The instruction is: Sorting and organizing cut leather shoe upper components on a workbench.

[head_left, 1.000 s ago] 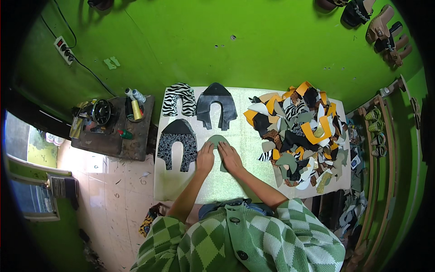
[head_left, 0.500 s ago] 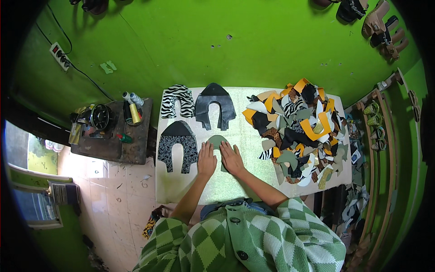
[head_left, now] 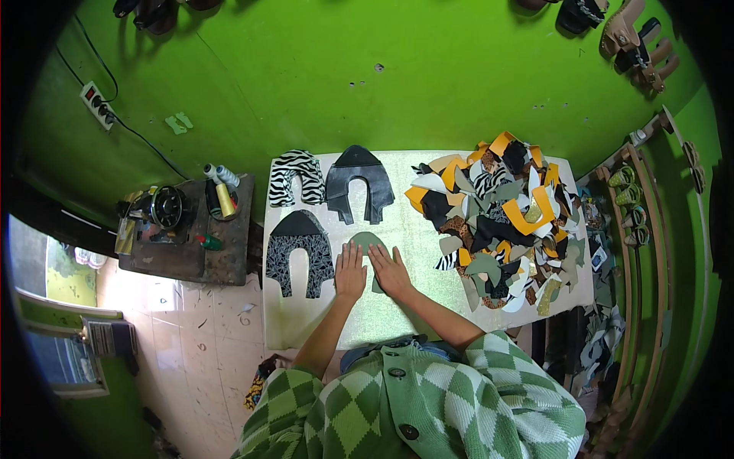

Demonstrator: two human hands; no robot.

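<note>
A rounded olive-green material piece (head_left: pixel 366 239) lies on the pale table, partly covered by my hands. My left hand (head_left: pixel 351 272) rests flat along its left side, fingers stretched out. On its right side my right hand (head_left: pixel 390 272) lies flat too, fingers slightly spread. Left of my left hand is a stack of U-shaped shoe-upper pieces, black at the top with a black-and-white pattern (head_left: pixel 298 255). Beyond it sit zebra-striped U-shaped pieces (head_left: pixel 297 177) and plain black U-shaped pieces (head_left: pixel 359 183).
A big heap of multicoloured scraps (head_left: pixel 497 229) covers the right of the table (head_left: pixel 428 306). At the left stands a sewing machine (head_left: pixel 167 206) with thread cones (head_left: pixel 225 200) on a dark worktable. Wooden racks with sandals (head_left: pixel 628 195) line the right wall.
The whole view has shifted slightly, with the table a little lower. Both hands stay flat on the green piece; my fingers have moved only slightly, uncovering more of its top.
</note>
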